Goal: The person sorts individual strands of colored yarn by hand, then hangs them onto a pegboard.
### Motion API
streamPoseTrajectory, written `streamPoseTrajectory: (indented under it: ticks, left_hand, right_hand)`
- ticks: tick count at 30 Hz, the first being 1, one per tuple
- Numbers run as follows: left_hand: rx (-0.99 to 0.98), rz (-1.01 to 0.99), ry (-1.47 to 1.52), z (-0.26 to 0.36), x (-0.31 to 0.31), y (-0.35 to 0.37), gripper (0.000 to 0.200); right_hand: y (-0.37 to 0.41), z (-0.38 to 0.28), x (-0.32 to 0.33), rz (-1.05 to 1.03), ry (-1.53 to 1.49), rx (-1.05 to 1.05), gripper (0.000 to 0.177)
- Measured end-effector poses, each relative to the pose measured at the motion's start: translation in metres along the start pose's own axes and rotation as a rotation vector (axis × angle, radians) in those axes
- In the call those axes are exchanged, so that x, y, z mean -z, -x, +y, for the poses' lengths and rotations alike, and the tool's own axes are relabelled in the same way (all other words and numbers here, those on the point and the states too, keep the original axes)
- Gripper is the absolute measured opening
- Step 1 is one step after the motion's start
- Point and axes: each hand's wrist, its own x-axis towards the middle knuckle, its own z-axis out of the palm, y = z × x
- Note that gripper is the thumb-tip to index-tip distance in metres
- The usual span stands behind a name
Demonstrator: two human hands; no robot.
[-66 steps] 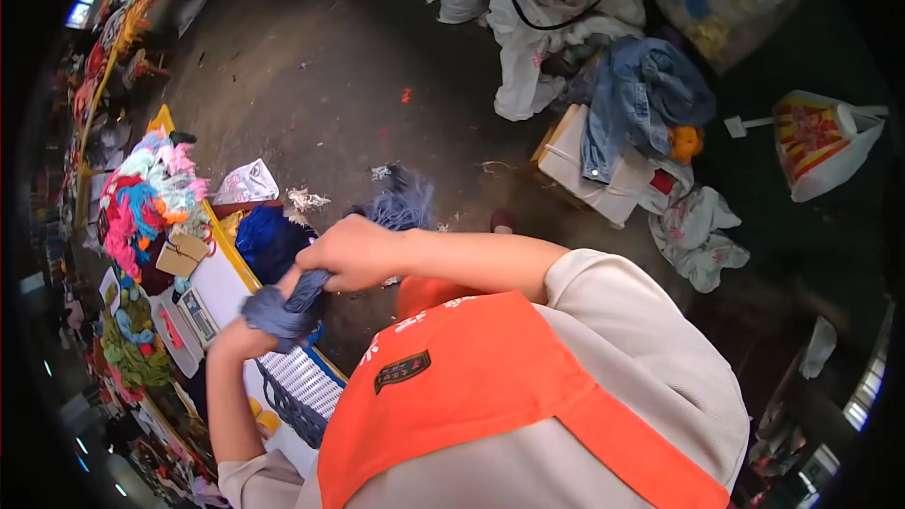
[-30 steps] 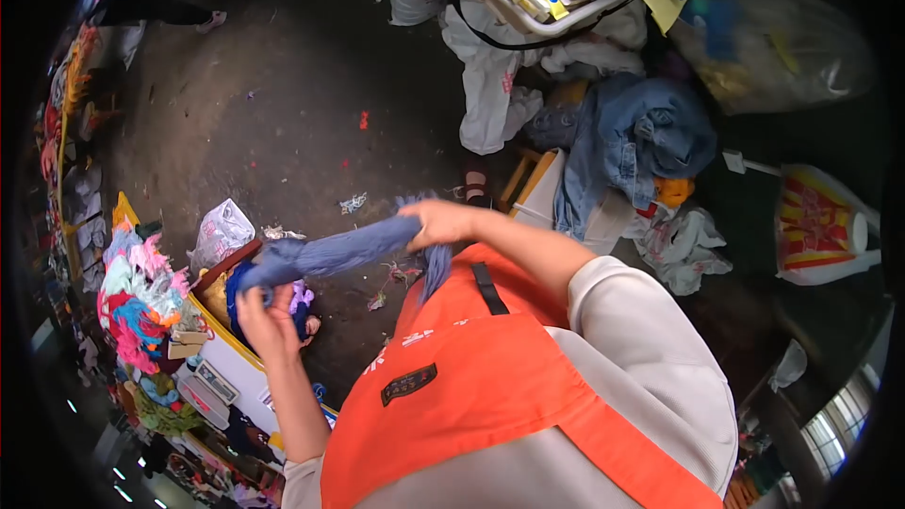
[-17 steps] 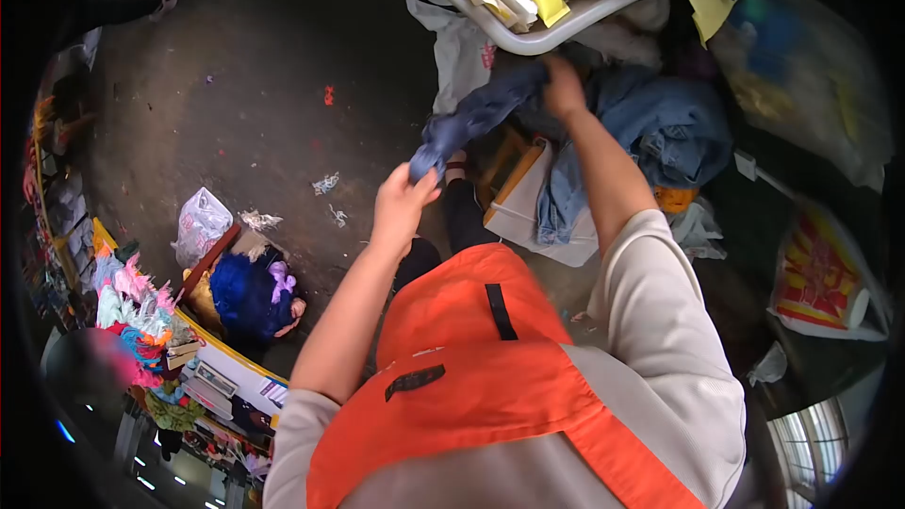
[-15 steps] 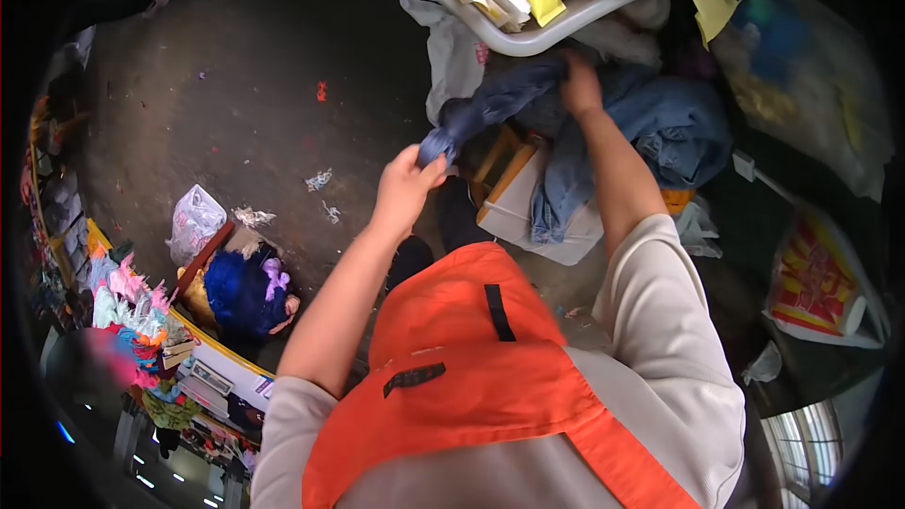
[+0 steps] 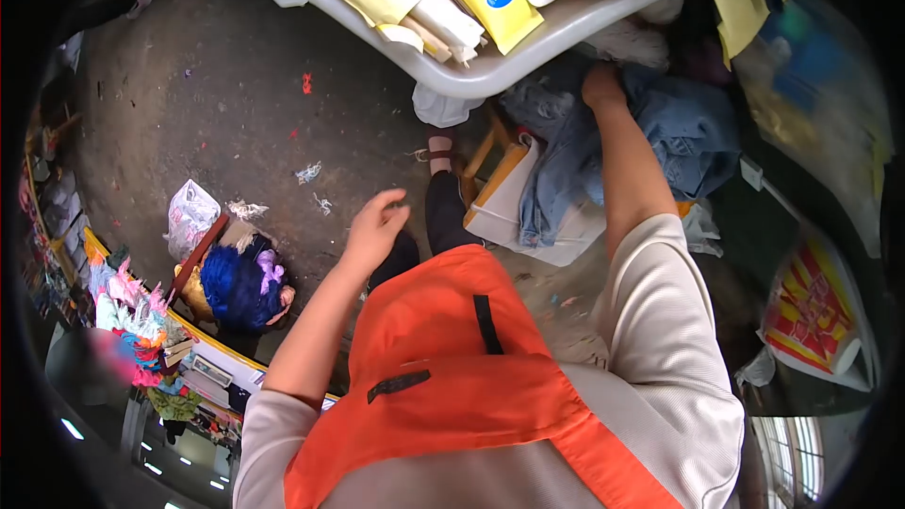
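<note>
A dark, scuffed floor is spreading beneath a light-grey plastic tray with a rounded corner. A crumpled, faded blue denim heap is draping over a white box with a wooden edge. The right hand is resting against the denim's upper part, its grip hiding whatever it may be holding. The left hand is hovering apart, its grip loosely open, holding nothing.
</note>
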Motion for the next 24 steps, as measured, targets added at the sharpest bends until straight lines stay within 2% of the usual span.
streamPoseTrajectory:
  ticks: [2,3,4,5,6,7,9,10,11,13,14,16,17,19,22,23,24]
  left_hand:
    - [0.124,0.040,-0.155,-0.012,0.021,0.021,0.027]
    - [0.186,0.088,-0.134,-0.048,0.031,0.038,0.026]
    - [0.246,0.146,-0.110,-0.088,0.040,0.047,0.024]
    - [0.291,0.159,-0.066,-0.103,0.046,0.059,0.024]
    - [0.341,0.168,-0.021,-0.109,0.048,0.069,0.023]
    - [0.355,0.161,-0.017,-0.115,0.049,0.080,0.023]
    - [0.448,0.172,0.092,-0.116,0.047,0.094,0.021]
    - [0.467,0.168,0.108,-0.118,0.045,0.099,0.020]
    - [0.472,0.149,0.108,-0.126,0.044,0.103,0.020]
    - [0.454,0.111,0.059,-0.132,0.041,0.109,0.020]
    - [0.425,0.115,0.075,-0.138,0.037,0.111,0.020]
    - [0.363,0.117,0.114,-0.155,0.031,0.113,0.021]
    - [0.354,0.116,0.111,-0.158,0.027,0.113,0.021]
    - [0.356,0.116,0.118,-0.157,0.020,0.114,0.021]
    - [0.355,0.074,0.119,-0.167,0.012,0.116,0.019]
    - [0.365,0.081,0.138,-0.172,0.009,0.117,0.019]
    - [0.359,0.097,0.185,-0.177,0.007,0.120,0.019]
  right_hand:
    - [-0.026,0.007,-0.016,-0.213,0.221,0.077,0.044]
    - [-0.041,0.010,-0.039,-0.186,0.245,0.014,0.046]
    - [-0.064,0.012,-0.076,-0.004,0.235,-0.074,0.050]
    - [-0.081,0.018,-0.078,-0.056,0.289,-0.029,0.052]
    - [-0.077,0.014,-0.066,-0.115,0.346,0.014,0.055]
    - [-0.062,0.017,-0.059,-0.095,0.344,0.064,0.050]
    - [-0.043,0.010,-0.014,-0.310,0.337,0.162,0.050]
    - [-0.075,0.031,-0.063,-0.071,0.248,0.237,0.043]
    - [-0.059,0.031,-0.048,-0.074,0.268,0.240,0.043]
    - [0.001,0.017,0.012,0.099,-0.001,0.089,0.032]
    - [0.029,0.009,0.035,0.091,0.020,0.100,0.032]
    - [0.063,-0.008,0.068,0.512,-0.192,0.238,0.029]
    - [0.055,-0.010,0.063,0.507,-0.171,0.264,0.029]
    - [0.021,-0.014,0.050,0.735,-0.092,0.531,0.027]
    - [0.010,-0.038,0.050,0.790,0.183,0.316,0.036]
    - [-0.002,-0.037,0.045,0.898,0.188,0.390,0.032]
    - [-0.006,-0.039,0.043,0.962,0.230,0.376,0.033]
